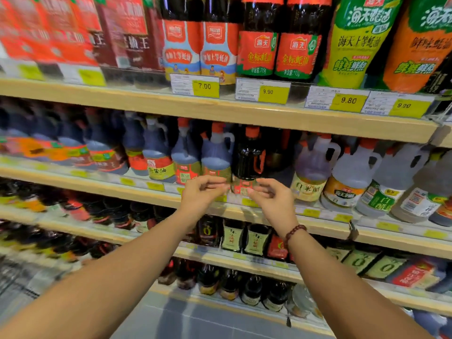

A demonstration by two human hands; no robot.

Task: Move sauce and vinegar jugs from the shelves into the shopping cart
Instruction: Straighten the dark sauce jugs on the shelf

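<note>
You're facing a supermarket aisle: wooden shelves (220,111) packed with sauce bottles, yellow price tags (205,88) along the edges. Grip first: your left hand (199,194) and right hand (274,199) are both up at the second shelf, fingers curled loosely, neither one closed on anything. Fingertips of both sit at the lower label of a dark jug (248,160) with a red cap; whether they actually touch it, can't tell, the area is blurred. Nothing lifted: that jug stands upright on the shelf, between a soy sauce jug (216,155) on its left and a white vinegar jug (311,172) on its right, with a gap on the vinegar side. A bead bracelet (294,232) is on your right wrist. Further out: more clear vinegar jugs (352,177) run to the right, more dark soy jugs to the left. Oyster sauce bottles (259,50) on the shelf above, small dark bottles (232,234) on the shelves below. Left part of the view is motion-blurred.
</note>
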